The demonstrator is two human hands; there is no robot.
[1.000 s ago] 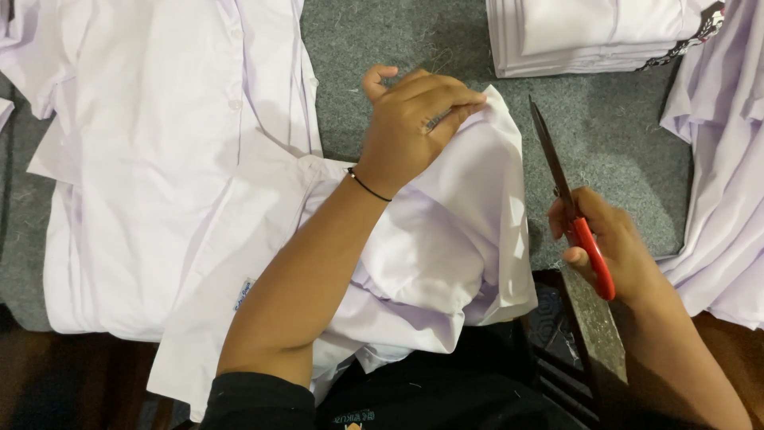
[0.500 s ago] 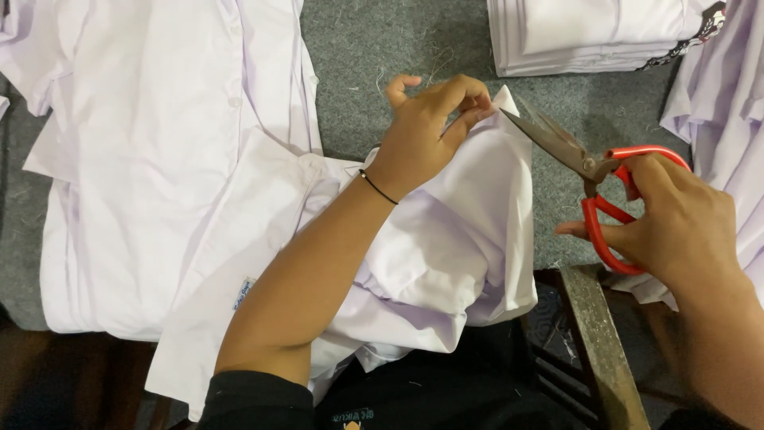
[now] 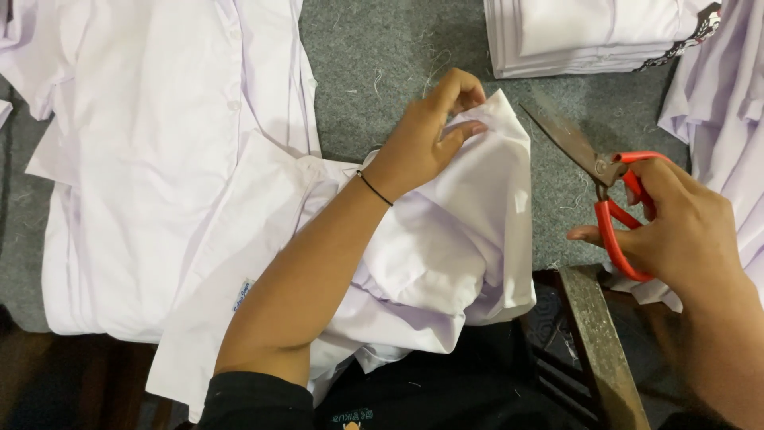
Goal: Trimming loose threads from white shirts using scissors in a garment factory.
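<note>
My left hand (image 3: pixel 430 135) pinches the top edge of a pale lilac shirt sleeve (image 3: pixel 469 239) that lies bunched over my lap. A thin black band circles that wrist. My right hand (image 3: pixel 676 227) grips red-handled scissors (image 3: pixel 609 187) by the loops. The metal blades point up and left toward the pinched corner of the fabric, a short way from it. The blades look nearly together.
A pale shirt (image 3: pixel 159 151) lies spread flat at the left on the grey felt table (image 3: pixel 374 64). A stack of folded shirts (image 3: pixel 589 36) sits at the top right, more fabric (image 3: pixel 724 119) at the right edge. A worn wooden bar (image 3: pixel 601 350) runs below my right hand.
My right hand swung the scissors from upright to pointing left at the pinched corner, then drew them slightly back to the right. My left hand shifted its pinch on the fabric edge.
</note>
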